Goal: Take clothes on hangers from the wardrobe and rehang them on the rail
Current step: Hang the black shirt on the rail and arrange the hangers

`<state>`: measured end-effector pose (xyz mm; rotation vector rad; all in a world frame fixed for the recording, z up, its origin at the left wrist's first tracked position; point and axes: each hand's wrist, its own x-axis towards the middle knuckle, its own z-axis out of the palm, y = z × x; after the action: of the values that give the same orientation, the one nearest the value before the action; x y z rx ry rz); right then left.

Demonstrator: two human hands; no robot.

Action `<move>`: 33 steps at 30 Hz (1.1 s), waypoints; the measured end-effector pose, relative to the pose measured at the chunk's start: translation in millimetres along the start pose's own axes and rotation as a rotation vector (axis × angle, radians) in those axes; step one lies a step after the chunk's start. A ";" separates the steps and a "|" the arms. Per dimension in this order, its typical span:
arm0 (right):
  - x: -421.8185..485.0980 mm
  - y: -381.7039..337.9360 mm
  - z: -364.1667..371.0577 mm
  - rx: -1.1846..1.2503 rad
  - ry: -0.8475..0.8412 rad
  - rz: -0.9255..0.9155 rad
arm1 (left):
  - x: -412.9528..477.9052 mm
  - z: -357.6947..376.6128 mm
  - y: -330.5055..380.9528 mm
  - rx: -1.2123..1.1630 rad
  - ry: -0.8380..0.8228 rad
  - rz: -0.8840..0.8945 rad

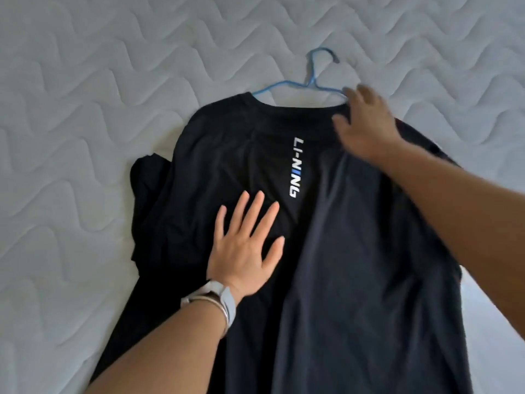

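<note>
Head view: shirt (341, 265) under flat left grip (244, 251), right grip (366, 129) at hanger (284, 82).

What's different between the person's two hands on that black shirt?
The left hand lies flat, fingers spread, on the middle of the black shirt; the right hand is up by the collar, near the blue hanger. The left hand looks sharp; the right hand is blurred. The left wrist wears a white watch; the right wrist is bare. Both hands are open.
</note>
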<state>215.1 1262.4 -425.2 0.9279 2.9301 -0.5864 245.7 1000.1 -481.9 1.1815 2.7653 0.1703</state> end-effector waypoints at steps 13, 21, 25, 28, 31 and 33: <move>-39.2 -14.2 -55.1 0.251 0.074 -0.052 | -4.3 2.6 6.5 -0.060 0.074 0.012; -206.6 -47.5 -122.8 0.817 0.008 0.301 | -46.0 -74.9 35.0 -0.888 -0.003 -0.345; -283.0 -93.6 -172.3 1.354 -0.088 0.506 | -139.4 -193.4 86.2 -1.141 0.191 -0.098; -336.4 -144.4 -224.6 1.611 -0.203 0.468 | -191.5 -285.1 114.0 -1.195 0.100 0.035; -380.9 -187.9 -290.6 1.657 -0.344 0.347 | -227.5 -367.9 121.9 -1.118 0.121 0.072; -408.8 -211.5 -334.7 1.637 -0.451 0.257 | -252.9 -422.3 120.1 -1.023 0.137 0.097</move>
<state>467.3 995.6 9.7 0.8408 1.3898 -2.6949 435.5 877.1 -28.5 0.9790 2.1260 1.4809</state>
